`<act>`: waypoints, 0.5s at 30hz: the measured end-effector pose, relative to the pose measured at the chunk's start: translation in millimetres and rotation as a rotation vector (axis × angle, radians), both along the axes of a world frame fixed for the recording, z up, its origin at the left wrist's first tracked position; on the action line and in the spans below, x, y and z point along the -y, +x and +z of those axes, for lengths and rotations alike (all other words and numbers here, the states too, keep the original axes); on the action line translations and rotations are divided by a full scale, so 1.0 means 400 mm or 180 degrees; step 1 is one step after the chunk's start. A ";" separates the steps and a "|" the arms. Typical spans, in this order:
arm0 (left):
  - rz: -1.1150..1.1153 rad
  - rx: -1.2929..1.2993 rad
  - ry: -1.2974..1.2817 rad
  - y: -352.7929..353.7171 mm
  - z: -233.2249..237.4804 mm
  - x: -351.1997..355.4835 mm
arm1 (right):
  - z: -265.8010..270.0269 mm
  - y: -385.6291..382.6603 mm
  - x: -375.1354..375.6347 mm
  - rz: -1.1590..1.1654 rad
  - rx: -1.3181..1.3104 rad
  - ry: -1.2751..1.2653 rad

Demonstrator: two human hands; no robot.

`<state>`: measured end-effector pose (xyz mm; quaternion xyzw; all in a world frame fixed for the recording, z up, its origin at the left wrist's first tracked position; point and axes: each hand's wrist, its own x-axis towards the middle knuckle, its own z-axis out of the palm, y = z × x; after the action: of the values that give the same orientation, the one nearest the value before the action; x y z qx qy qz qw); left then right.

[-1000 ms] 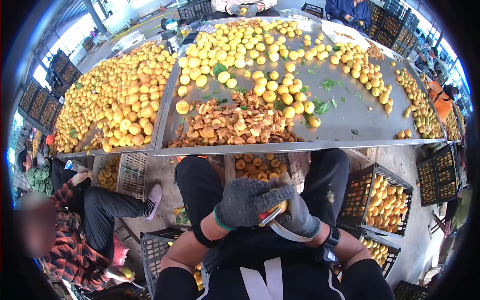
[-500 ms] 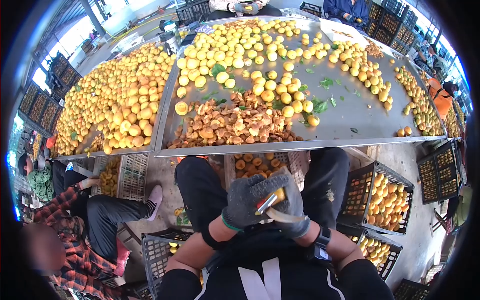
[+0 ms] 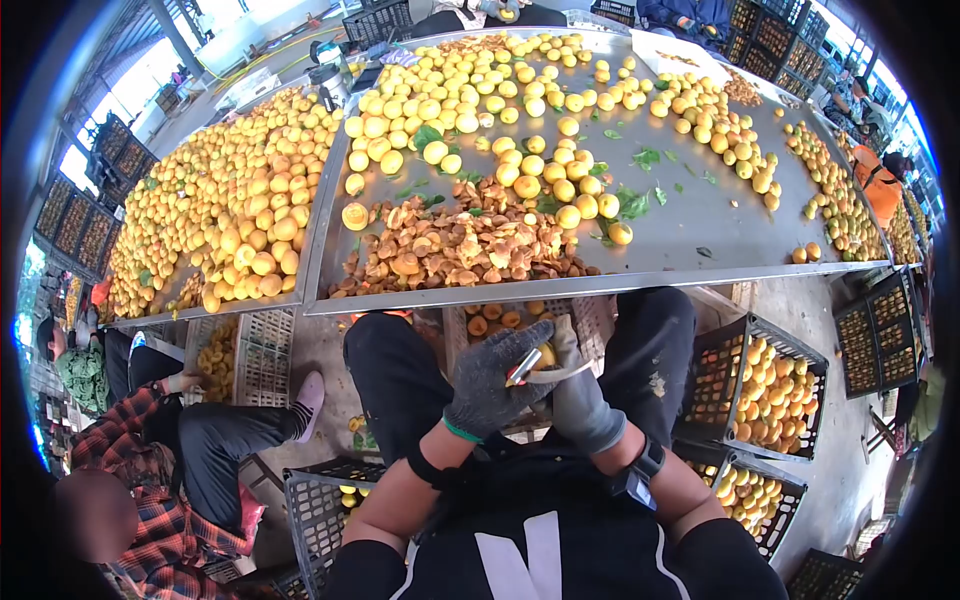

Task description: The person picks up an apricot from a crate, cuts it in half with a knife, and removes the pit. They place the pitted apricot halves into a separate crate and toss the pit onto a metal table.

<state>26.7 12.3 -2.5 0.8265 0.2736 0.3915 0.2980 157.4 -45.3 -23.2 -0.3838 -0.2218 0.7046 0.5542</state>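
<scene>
My left hand, in a dark grey knit glove with a green cuff, is closed around a round yellow fruit, mostly hidden by the fingers. My right hand, in a lighter grey glove, is closed against the fruit's other side. Between the hands shows a small tool with a shiny metal blade. A curved tan strip runs from the right hand towards it; I cannot tell whether this is its handle. Both hands are over my lap, before the metal table. A crate of orange fruit stands below the table edge.
Brown-orange peelings lie heaped near the table's front edge, with yellow fruit behind. Left is another fruit pile. Black crates of fruit stand right. A person in a plaid shirt sits left; others work across the table.
Both hands have risen slightly towards the table edge. The left hand has turned, its fingers now pointing up and right, and the right hand's fingers are more upright. The fruit is more covered.
</scene>
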 end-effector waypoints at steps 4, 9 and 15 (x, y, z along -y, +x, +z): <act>-0.0241 0.0378 -0.0200 0.026 0.019 -0.002 | -0.029 -0.026 -0.013 -0.2128 0.4105 0.1989; 0.0067 0.1180 -0.1070 0.068 0.009 0.036 | 0.039 -0.020 -0.023 -0.2487 0.4536 0.2365; 0.0581 0.1703 -0.2335 0.108 -0.001 0.041 | 0.029 0.011 -0.060 -0.2065 0.3838 0.2435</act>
<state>69.9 -4.3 -3.0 0.5089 0.3792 0.4929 0.5952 161.9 -21.3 -11.7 -0.5282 -0.5885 0.0521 0.6099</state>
